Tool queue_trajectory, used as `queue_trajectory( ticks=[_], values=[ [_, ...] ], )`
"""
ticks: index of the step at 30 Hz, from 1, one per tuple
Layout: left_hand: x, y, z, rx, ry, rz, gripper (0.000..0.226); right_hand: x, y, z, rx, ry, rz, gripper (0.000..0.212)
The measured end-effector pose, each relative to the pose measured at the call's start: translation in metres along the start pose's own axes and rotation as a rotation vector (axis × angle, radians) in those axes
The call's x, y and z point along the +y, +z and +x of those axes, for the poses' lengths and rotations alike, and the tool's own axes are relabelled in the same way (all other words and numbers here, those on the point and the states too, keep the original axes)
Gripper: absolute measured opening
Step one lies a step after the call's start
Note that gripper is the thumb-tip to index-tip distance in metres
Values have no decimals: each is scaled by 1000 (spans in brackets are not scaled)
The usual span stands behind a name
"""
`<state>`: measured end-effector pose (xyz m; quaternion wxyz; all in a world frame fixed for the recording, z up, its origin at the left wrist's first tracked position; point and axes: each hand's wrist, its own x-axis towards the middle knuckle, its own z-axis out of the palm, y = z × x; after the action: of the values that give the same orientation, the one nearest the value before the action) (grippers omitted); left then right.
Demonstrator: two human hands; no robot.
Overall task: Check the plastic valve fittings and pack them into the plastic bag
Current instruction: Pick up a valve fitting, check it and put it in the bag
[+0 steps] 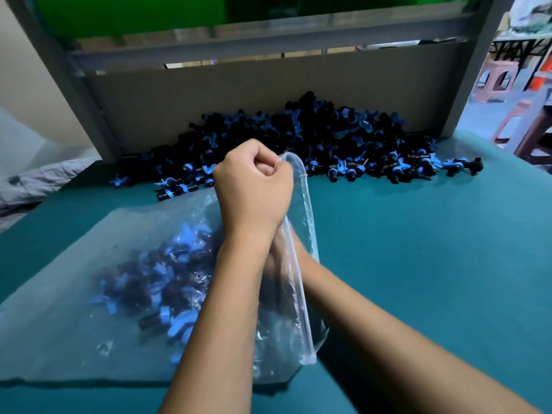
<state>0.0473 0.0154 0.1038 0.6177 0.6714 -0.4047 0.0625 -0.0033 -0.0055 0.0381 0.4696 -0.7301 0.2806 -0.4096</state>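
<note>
A clear plastic bag (74, 309) lies on the teal table top (418, 249), partly filled with black and blue valve fittings (155, 282). My left hand (254, 189) is a fist that grips the bag's rim and lifts the mouth up. My right hand (279, 258) is inside the bag mouth, blurred behind the plastic and my left forearm, so its fingers cannot be made out. A large loose pile of fittings (313, 138) lies at the back of the table, against a cardboard panel.
A grey metal frame (89, 109) with the cardboard panel (239, 94) closes off the back. Pink plastic stools (495, 82) stand beyond the table's right edge. Pale sheeting (35, 180) lies off the left edge.
</note>
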Motion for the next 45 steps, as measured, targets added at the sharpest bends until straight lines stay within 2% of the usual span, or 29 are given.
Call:
queue_trajectory(
  ticks=[1,3,5,7,8,10,11,14,15,19,21,25,31,36,41,45],
  values=[
    [-9,0,0,0,-55,39,9,8,-5,7,39,-110,-172,51],
    [-27,3,-1,-28,-164,119,7,24,-21,18,82,-155,-263,30],
    [-43,6,-4,-115,-253,213,4,34,-36,31,367,-151,-273,13],
    [-55,11,-9,-307,-303,364,4,42,-47,48,591,-37,-277,12],
    [-59,14,-12,-437,-315,464,7,48,-52,58,595,34,-315,12],
    [-64,21,-18,-641,-330,626,11,58,-56,79,430,85,-520,18],
    [-65,23,-21,-681,-336,661,12,61,-57,87,303,57,-667,30],
    [-63,27,-22,-687,-360,648,12,60,-53,108,-11,-129,-1061,73],
    [-63,27,-21,-698,-366,635,14,59,-49,114,-89,-195,-1164,80],
    [-63,22,-17,-755,-447,560,18,63,-24,129,-293,-378,-1373,64],
    [-62,22,-17,-763,-455,545,18,67,-16,135,-311,-349,-1381,62],
    [-59,23,-18,-764,-429,580,20,70,-25,149,-357,-109,-1354,68],
    [-62,20,-19,-707,-440,504,16,72,-39,138,-233,-109,-1313,66],
    [-62,24,-22,-603,-338,423,11,73,-75,120,-262,-34,-1248,64],
    [-48,33,-27,-551,-282,366,5,77,-113,92,-199,7,-1229,64],
    [-38,37,-32,-505,-229,280,9,78,-147,76,-151,76,-1201,64]
  ],
)
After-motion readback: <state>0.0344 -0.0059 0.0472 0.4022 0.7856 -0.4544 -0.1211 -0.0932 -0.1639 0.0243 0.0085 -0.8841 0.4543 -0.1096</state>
